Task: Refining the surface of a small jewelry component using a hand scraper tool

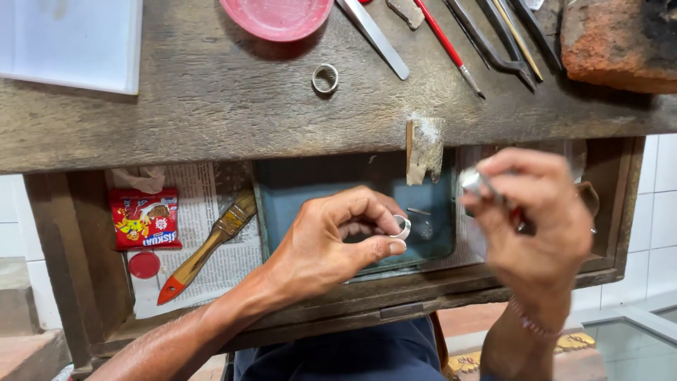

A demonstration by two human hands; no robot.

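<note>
- My left hand [331, 243] pinches a silver ring [402, 226] between thumb and fingertips, held over the open wooden drawer [613, 204], above its blue-green tray [296, 190].
- My right hand [539, 212], blurred, is closed around a thin metal tool [474, 182] whose pale end points left toward the ring; the two are near but apart.
- A worn wooden peg [424, 147] juts from the bench edge just beyond the ring.
- On the bench [211, 106], farther off, lies a second ring [325, 78], with a red lid [276, 15] and tweezers [375, 35] beyond it.
- In the drawer's left part I see a paintbrush [208, 247] on newspaper [211, 204], beside a red packet [144, 219].
</note>
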